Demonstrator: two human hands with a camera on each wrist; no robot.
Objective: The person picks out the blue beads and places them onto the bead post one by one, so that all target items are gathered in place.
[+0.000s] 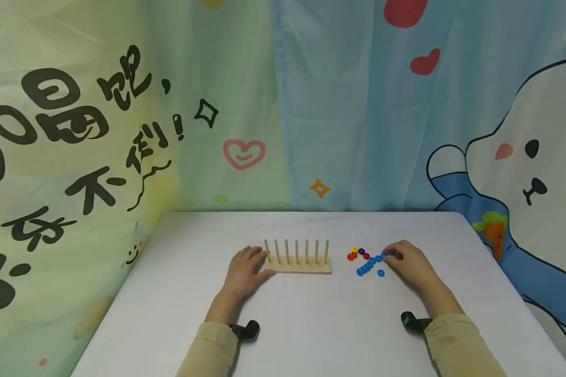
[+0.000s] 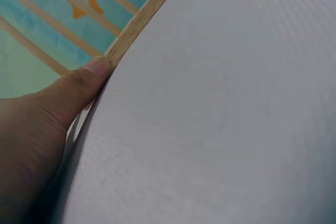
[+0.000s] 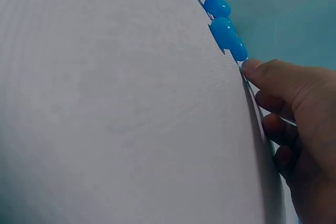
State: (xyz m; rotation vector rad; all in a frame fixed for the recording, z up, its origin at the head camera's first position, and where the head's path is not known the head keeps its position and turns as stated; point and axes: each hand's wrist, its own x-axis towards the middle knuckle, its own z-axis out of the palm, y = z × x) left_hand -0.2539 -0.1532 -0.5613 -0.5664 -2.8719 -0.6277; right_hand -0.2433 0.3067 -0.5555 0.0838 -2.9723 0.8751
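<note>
At the left end of a wooden peg rack [image 1: 304,268], my left hand [image 1: 246,269] grips the base, thumb along its front edge and fingers round the back. Thin upright pegs, all bare, line the rack; in the left wrist view the thumb [image 2: 79,87] presses on the base. My right hand [image 1: 409,262] has its thumb and forefinger at a blue bead [image 1: 384,254], the far right one of a slanting row, and appears to pinch it. In the right wrist view, the thumb tip meets that end bead [image 3: 239,51]; the forefinger's tip is hidden.
One blue bead [image 1: 381,273] lies apart, in front of the row. Beside the row's upper left sit a yellow bead [image 1: 355,250], a dark purple bead [image 1: 361,251], orange beads [image 1: 351,257] and red beads [image 1: 366,256]. A printed curtain [image 1: 349,104] hangs behind the white table [image 1: 311,324].
</note>
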